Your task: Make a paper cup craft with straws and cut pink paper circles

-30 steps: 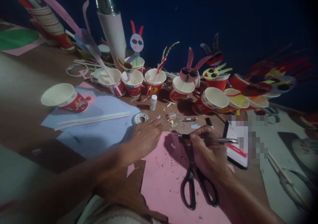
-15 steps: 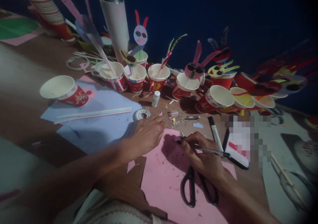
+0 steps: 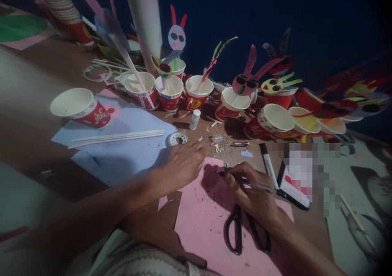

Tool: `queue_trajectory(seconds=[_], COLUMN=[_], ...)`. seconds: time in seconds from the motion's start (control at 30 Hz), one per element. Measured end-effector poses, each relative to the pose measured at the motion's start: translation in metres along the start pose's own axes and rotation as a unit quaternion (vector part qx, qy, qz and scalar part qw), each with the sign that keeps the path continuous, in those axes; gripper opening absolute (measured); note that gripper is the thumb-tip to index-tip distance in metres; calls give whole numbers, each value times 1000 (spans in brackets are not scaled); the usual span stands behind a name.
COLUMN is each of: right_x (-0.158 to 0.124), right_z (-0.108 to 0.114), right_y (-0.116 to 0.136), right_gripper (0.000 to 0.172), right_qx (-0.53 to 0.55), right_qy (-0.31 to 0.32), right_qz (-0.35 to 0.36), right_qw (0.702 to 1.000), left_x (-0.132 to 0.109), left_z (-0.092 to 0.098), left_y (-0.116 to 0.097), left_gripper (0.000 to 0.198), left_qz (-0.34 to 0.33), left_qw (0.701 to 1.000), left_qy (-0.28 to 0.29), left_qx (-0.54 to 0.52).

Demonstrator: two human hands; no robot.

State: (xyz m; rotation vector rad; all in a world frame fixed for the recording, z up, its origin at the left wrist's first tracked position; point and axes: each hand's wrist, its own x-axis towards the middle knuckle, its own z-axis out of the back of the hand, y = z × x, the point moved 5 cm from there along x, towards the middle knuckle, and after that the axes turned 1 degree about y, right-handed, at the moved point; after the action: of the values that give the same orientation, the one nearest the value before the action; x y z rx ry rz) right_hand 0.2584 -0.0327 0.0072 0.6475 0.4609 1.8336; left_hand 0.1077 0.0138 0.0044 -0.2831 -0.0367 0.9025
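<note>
My right hand [image 3: 249, 186] is closed on a slim pen [image 3: 260, 186], its tip close to the pink paper [image 3: 196, 214]. Black-handled scissors [image 3: 235, 235] lie on that paper below the right hand, their blades hidden under it. My left hand [image 3: 180, 163] rests palm down at the paper's upper left edge, fingers lying low with nothing visible in them. Just behind its knuckles sits a white tape roll [image 3: 172, 140]. Blue paper sheets [image 3: 122, 161] extend left of my left hand, with several straws [image 3: 122, 137] across them.
Red paper cups [image 3: 170, 94] stand in a row behind, several bearing paper animal faces on straws [image 3: 246, 84]. A lone cup [image 3: 88, 106] tilts on the left. A small white bottle [image 3: 194, 119], paper scraps, a marker [image 3: 268, 165] and a phone-like object [image 3: 295, 196] lie nearer.
The view has shifted slightly, so the cups and paper faces appear a little to the right. Both hands stay almost where they were, the pen still in the right one.
</note>
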Motion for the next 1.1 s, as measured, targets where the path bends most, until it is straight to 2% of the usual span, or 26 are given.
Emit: queue_trajectory(seconds=[0.23, 0.47, 0.73, 0.97, 1.1], right_x=[-2, -3, -3, -1, -1], right_z=[-3, -2, -9, 8, 14], right_y=[1, 13, 15, 3, -5], right_gripper=[8, 12, 10, 9, 6], right_qx=[6, -14, 26, 73, 108], right_qy=[8, 8, 17, -73, -98], right_qz=[-3, 37, 2, -79, -111], right_qw=[1000, 999, 1000, 992, 983], left_x=[-1, -1, 0, -1, -2], left_z=[-1, 1, 2, -2, 0], left_y=[0, 0, -2, 0, 0], left_gripper=[18, 16, 17, 18, 19], left_qz=[0, -2, -5, 1, -3], left_qw=[1000, 1000, 1000, 1000, 1000], left_qy=[-4, -4, -13, -5, -16], left_qx=[0, 6, 6, 1, 10])
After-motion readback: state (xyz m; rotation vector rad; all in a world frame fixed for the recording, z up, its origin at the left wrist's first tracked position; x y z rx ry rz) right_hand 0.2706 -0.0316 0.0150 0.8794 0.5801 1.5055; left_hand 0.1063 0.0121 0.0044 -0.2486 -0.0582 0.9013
